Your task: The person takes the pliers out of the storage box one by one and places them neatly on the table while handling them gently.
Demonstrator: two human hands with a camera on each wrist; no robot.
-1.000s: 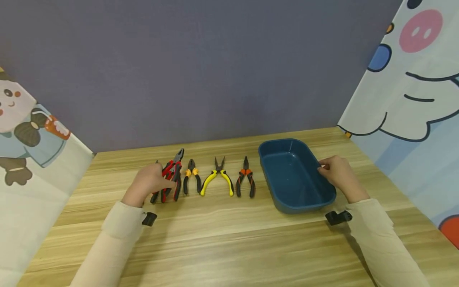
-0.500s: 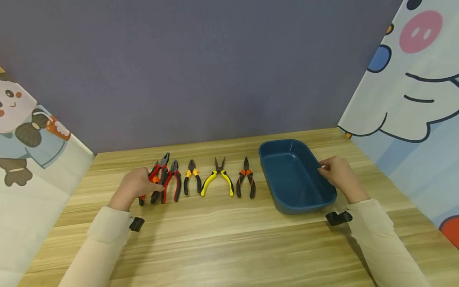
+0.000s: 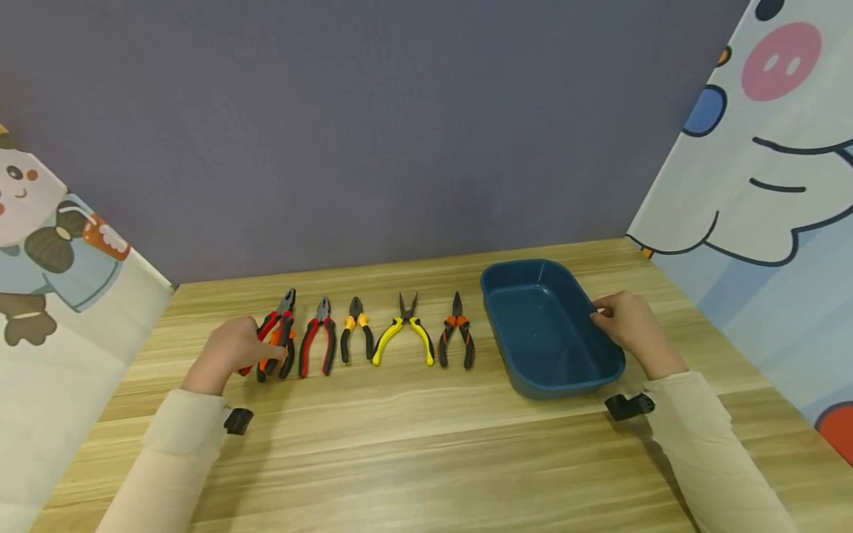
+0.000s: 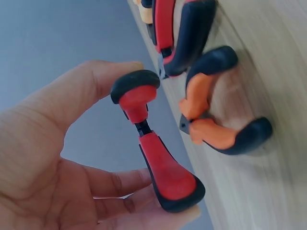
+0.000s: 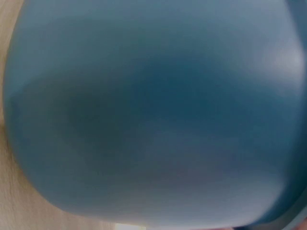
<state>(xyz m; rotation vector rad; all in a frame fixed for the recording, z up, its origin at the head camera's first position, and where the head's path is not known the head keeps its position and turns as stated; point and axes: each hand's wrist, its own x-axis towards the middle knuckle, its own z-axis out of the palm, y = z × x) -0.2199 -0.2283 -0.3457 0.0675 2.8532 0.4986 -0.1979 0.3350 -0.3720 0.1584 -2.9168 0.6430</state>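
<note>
Between thumb and fingers, my left hand point(image 3: 229, 354) grips the handles of red-and-black pliers point(image 4: 168, 175), their grey nose pointing away from me. They overlap orange-and-black pliers point(image 4: 199, 98), which lie on the table point(image 3: 426, 444) and are partly hidden in the head view. Just right of these lies a second pair of red-and-black pliers point(image 3: 318, 346). On the right, my right hand point(image 3: 631, 332) pinches the right rim of a dark blue plastic basin point(image 3: 516, 377). Nothing lies inside the basin; its wall fills the right wrist view.
Along the same row lie yellow-and-black pliers point(image 3: 363, 321), yellow long-nose pliers point(image 3: 386, 342) with spread handles, and orange-and-black long-nose pliers point(image 3: 457, 320) close to the basin's left side. A grey panel point(image 3: 400, 133) stands behind the table; printed cloths point(image 3: 753, 222) flank it.
My left hand has moved left with the red-and-black pliers, from over the second red-and-black pair to over the orange-and-black pair. My right hand and the basin stay put.
</note>
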